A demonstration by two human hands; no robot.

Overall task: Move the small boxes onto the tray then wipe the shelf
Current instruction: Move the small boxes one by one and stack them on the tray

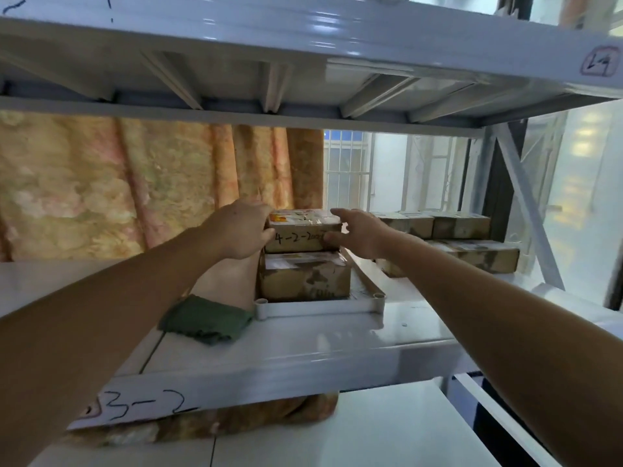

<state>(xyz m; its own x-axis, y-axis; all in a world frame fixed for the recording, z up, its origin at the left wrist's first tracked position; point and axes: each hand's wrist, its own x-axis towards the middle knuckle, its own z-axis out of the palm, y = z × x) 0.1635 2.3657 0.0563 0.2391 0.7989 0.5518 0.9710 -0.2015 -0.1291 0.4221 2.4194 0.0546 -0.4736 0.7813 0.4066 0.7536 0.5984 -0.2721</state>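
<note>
Hands meet at a small cardboard box [303,230] that sits on top of a second box [305,276], and that stack stands inside a white tray [317,307] on the white shelf [303,352]. The top box's long axis runs side to side across the view, so each short end faces one hand. The left hand [241,229] is pressed against the left end, thumb on the front face, with the other fingers hidden behind the box; how they are set cannot be told. The right hand [359,232] is at the right end, fingers loosely spread, thumb touching the lower front corner and fingertips over the top edge. Both hands are about equally near, each at its own end. Just left of the tray and nearer the viewer lies a folded green cloth [207,320]. To the right of the tray and farther back, more boxes [451,241] remain stacked on the shelf, nearer the right hand. My judgement: those boxes come next, and wiping has not begun.
</note>
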